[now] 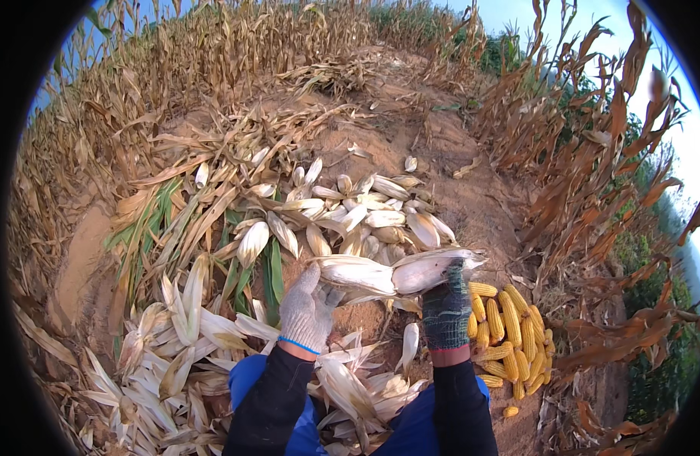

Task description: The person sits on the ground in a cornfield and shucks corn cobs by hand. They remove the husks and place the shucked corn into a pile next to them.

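Observation:
My left hand (309, 310), in a pale knit glove with a blue cuff edge, grips the left end of a dry corn husk (358, 275). My right hand (447, 308), in a dark green knit glove with a red cuff edge, closes around the right part of the same pale husk, its thumb lying on top. Between the hands the husk narrows to a pinched middle. Whether a cob is inside cannot be told. Just beyond lies a heap of unhusked corn ears (355, 216). Bare yellow corn cobs (512, 325) are piled beside my right hand.
Loose stripped husks (173, 365) cover the ground at the left and between my blue-clad legs. Green and brown corn stalks (173, 211) lie cut at the left. Standing dry corn plants (213, 62) rise behind and along the right. Reddish soil (475, 205) slopes among them.

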Motion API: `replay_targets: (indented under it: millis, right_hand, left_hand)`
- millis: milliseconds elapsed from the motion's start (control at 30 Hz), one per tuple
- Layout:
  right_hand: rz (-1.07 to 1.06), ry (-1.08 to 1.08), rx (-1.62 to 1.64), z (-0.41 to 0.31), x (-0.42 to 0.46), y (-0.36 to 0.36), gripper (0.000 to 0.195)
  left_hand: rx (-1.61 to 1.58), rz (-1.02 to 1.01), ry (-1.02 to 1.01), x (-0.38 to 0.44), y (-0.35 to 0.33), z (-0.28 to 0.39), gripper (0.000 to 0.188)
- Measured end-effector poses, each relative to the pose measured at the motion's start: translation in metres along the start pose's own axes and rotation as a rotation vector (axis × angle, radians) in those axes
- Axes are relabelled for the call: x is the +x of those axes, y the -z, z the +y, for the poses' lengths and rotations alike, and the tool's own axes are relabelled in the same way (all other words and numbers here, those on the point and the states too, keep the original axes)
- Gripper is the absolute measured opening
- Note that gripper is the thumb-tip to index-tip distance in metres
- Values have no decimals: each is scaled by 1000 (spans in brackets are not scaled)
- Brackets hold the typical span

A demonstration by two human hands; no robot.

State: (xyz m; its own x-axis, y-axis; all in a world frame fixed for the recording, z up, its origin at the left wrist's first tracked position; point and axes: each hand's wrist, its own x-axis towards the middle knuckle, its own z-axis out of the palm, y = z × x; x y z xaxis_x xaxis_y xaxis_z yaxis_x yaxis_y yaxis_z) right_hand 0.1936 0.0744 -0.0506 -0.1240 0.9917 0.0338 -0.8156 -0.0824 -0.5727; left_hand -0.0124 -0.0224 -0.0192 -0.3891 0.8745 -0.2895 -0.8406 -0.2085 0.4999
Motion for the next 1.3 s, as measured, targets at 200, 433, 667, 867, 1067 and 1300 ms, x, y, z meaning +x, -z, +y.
replay_targets:
  millis: [200,433,667,867,1067,1300]
  right_hand:
    - [-204,536,-1434,-9,-24,13,54]
    - [-29,124,-799,-2,-31,-29,35]
    - [-77,242,-980,11,-20,-14,50]
    - [-216,178,-1035,24,-31,-17,63]
    - [-494,164,-1364,16,-43,-35,65]
    - [-497,-152,-1176,10,-38,-27,69]
  left_hand:
    - [336,-82,-403,9,19,17,44]
    - [520,-245,-444,-11,3,17,45]
    - [368,-119,-410,-8,2,36,25]
    - [1087,-385,-429,-8,5,3,44]
    - [1475,-472,-727,-14,-2,-6,52]
    - [1221,-608,-458,-20,-9,8,28]
